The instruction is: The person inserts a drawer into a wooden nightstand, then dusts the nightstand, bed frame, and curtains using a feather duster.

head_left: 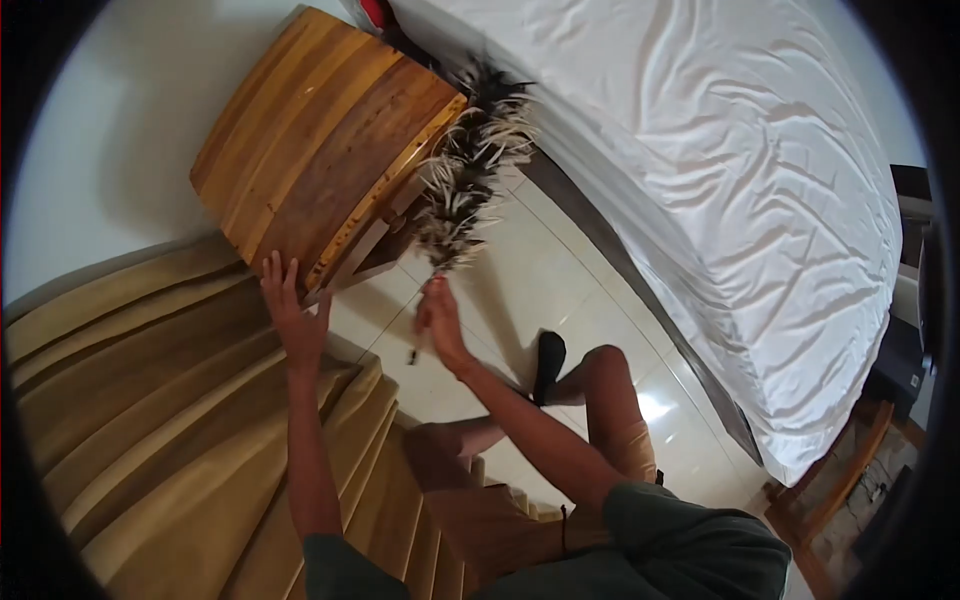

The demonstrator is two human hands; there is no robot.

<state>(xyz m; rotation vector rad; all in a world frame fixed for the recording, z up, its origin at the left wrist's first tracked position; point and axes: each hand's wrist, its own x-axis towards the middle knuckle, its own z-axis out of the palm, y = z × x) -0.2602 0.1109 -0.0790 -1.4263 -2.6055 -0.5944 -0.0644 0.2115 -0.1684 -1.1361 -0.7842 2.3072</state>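
Observation:
My right hand (438, 315) is closed round the handle of a feather duster (465, 185). The duster's dark and pale feathers reach up along the front edge of a striped wooden nightstand (325, 145), beside its top corner. My left hand (293, 305) lies with fingers spread against the near corner of the nightstand, and nothing is held in it. The lower end of the duster's handle shows below my right hand.
A bed with a wrinkled white sheet (740, 190) fills the right side. Brown curtains (170, 370) hang at the lower left, touching the nightstand. Below are the tiled floor (545, 265) and my legs. A wooden chair (850, 480) stands at the lower right.

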